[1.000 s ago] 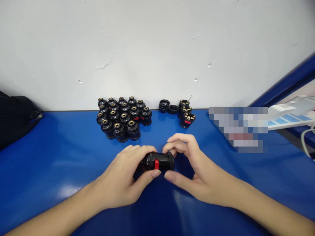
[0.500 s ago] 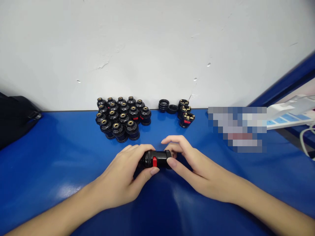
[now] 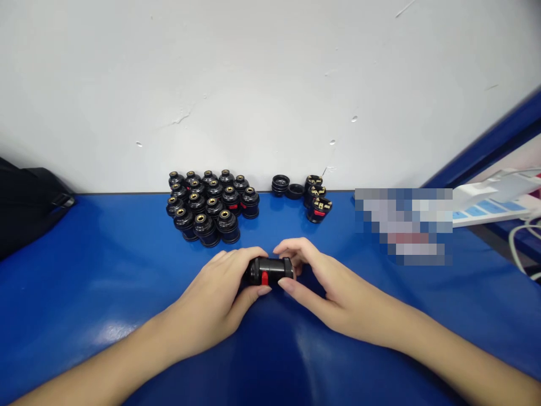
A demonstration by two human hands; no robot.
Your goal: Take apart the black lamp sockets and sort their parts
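Observation:
A black cylindrical socket [image 3: 274,270] with a red switch lies sideways between my hands, above the blue table. My left hand [image 3: 220,287] is wrapped round its left end, thumb below the red switch. My right hand [image 3: 323,287] is at the ringed right end, its thumb at the lower edge and its curled fingers behind. Several similar black sockets [image 3: 205,228] with brass-coloured holes on top stand grouped beyond my left hand. Beyond my right hand are three black socket parts [image 3: 319,210] with metal contacts showing, and beside them black rings [image 3: 280,185].
The blue table [image 3: 139,242] meets a white wall [image 3: 253,84] at the back. A black bag [image 3: 29,203] sits at the left edge. On the right are a blurred-out item [image 3: 406,231], a white object with blue patches [image 3: 490,206], a blue bar and a white cable.
My right thumb has slid left and down along the socket's right end, and my right fingers have shifted slightly. The socket has turned a little, its red switch now lower. The view has shifted slightly.

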